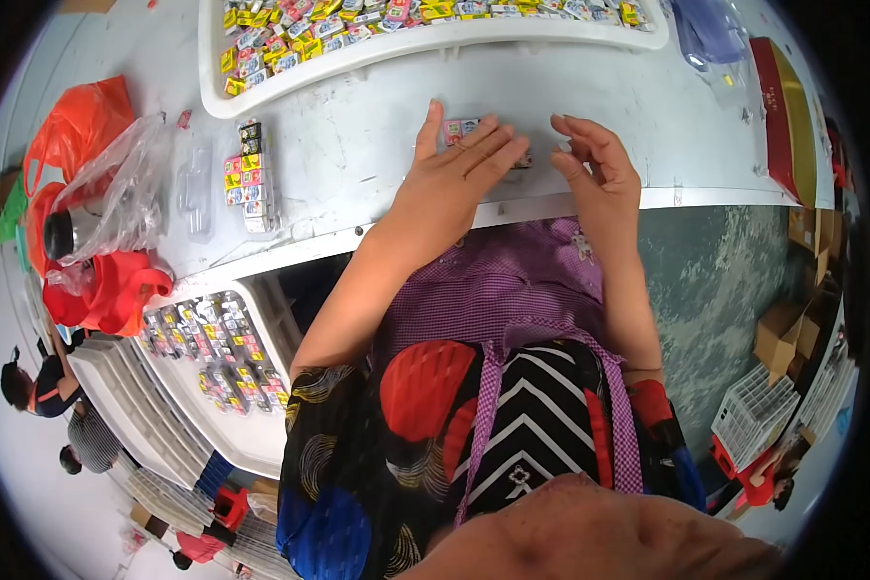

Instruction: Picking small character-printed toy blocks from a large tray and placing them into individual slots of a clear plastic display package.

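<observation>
The pale desk (319, 145) runs beneath both hands and reaches well out to either side of them. Below and to the left of the left hand, lower than the desk edge, a white tray (261, 435) carries rows of filled clear packs. Beyond the hands, at the far side of the desk, a white bin (435, 41) holds a loose heap of tiny boxes, many yellow, white or pink. Well to the left of the left hand sit an orange-red bag (87, 116) and a crumpled clear bag (130, 184); well to the right of the right hand stands a red and gold box (783, 121).

The left hand (454, 179) is palm down, its fingers extended and the thumb spread away from them. The right hand (604, 174) is beside it, fingers curved and the thumb apart from the index fingertip, with a gap between. To the left of the left hand, well apart from it, lie a filled clear pack (251, 179) of small boxes and, next to that, a clear plastic holder (197, 193). The small group of boxes (454, 130) lies under the left hand's fingers, partly hidden by them; I cannot tell how firmly they press on it.
</observation>
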Tool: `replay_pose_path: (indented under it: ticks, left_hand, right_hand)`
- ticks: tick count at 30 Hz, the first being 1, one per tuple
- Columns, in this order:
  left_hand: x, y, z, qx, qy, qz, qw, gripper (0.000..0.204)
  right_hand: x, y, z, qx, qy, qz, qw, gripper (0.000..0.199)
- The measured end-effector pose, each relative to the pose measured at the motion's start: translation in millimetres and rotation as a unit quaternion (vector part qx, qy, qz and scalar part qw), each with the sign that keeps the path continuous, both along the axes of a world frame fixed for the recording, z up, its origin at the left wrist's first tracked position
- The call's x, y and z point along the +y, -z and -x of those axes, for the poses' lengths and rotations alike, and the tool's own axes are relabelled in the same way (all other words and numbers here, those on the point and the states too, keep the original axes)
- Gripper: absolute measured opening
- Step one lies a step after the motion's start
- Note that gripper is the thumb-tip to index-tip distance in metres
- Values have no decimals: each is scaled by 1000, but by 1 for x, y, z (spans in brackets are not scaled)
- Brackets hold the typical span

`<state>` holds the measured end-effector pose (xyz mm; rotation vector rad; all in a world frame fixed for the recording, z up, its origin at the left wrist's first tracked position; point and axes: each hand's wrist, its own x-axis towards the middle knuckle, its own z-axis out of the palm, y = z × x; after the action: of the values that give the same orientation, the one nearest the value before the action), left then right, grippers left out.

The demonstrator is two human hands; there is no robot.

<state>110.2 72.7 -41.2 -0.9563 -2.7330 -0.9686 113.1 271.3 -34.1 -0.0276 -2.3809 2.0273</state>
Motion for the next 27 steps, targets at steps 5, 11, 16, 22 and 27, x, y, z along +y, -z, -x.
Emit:
replay_pose_path:
  ticks: [5,11,16,22,27]
  left_hand:
    - [1,-1,2,-7,-27,33,999,45]
    - [-18,-1,-14,13,-73,53,996,33]
    - [-18,7,-21,23,-77,67,995,30]
    - [-20,0,-20,23,-50,72,996,31]
    - [-25,-3,-21,1,-46,66,997,32]
  right_hand:
    - [0,9,1,110,-24,-217,970,31]
    - [-10,9,0,207,-123,-365,899,39]
    - [-13,8,-6,204,-158,-395,882,39]
    - [-7,8,-4,228,-164,-396,874,36]
    - [18,6,28,198,-49,-250,947,28]
